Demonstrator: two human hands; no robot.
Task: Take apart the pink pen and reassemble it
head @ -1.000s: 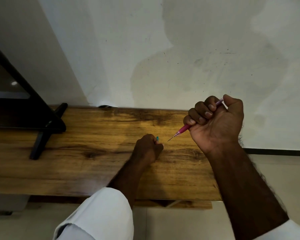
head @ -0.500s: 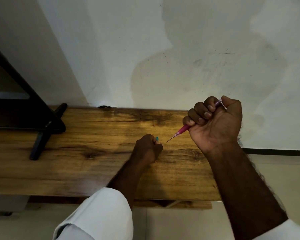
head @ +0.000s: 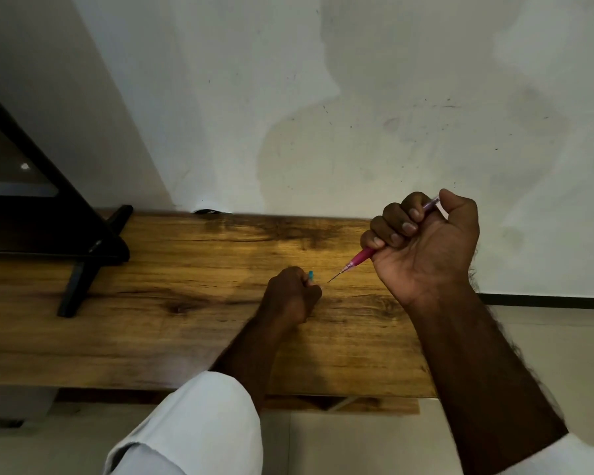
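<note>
Pink pen (head: pixel 360 257) lies on a slant in the right half of the head view, its long axis running from the upper right, where a pale translucent end pokes out above the fist, down to the lower left, where the thin dark tip points toward the middle of the frame. Only two stretches of it show — a bright pink section with a narrowing nose below the little finger, and the lilac-clear end near the thumb; the rest is hidden inside the grip. The right hand (head: pixel 426 245) is raised above the wooden tabletop (head: pixel 186 337), palm side turned toward the camera, all four fingers curled tight around the barrel and the thumb closed over the top. The left hand (head: pixel 290 296) sits lower, at the centre of the frame, knuckles up and resting on or just over the wood — which of the two cannot be told. It is balled around a small teal piece (head: pixel 311 275) whose end peeks out at the fingertips. The pen's tip and that piece are near each other but apart. White sleeves frame the bottom edge; a black stand (head: pixel 83 272) occupies the left side.
</note>
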